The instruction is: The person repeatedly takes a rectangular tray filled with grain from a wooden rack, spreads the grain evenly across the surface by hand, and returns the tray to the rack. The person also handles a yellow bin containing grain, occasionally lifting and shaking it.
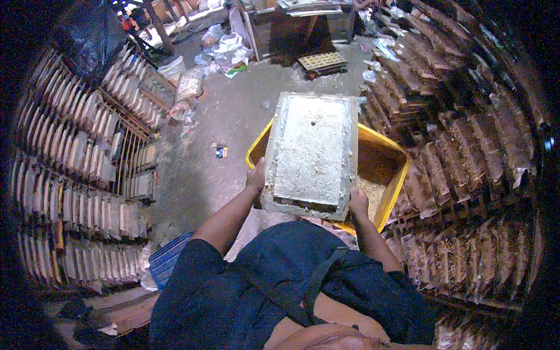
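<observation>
Both my hands hold a rectangular framed tray (311, 151) with a whitish, crumbly surface, a small dark spot near its upper part and a dark gap along its near edge. My left hand (256, 176) grips the tray's left side, and my right hand (358, 202) grips its lower right side. Beneath the tray, partly hidden by it, stands a yellow plastic tub (400, 175). Loose pale, grainy material (371, 192) lies in the tub's visible right part.
Racks of upright trays (78, 162) line the left, and rows of brown, crusted trays (459, 162) line the right. Plastic bags (229, 48) lie ahead on the floor, left of a yellowish patterned tray (321, 61). A small packet (222, 151) lies left of the tub; a blue slatted object (168, 260) is beside me.
</observation>
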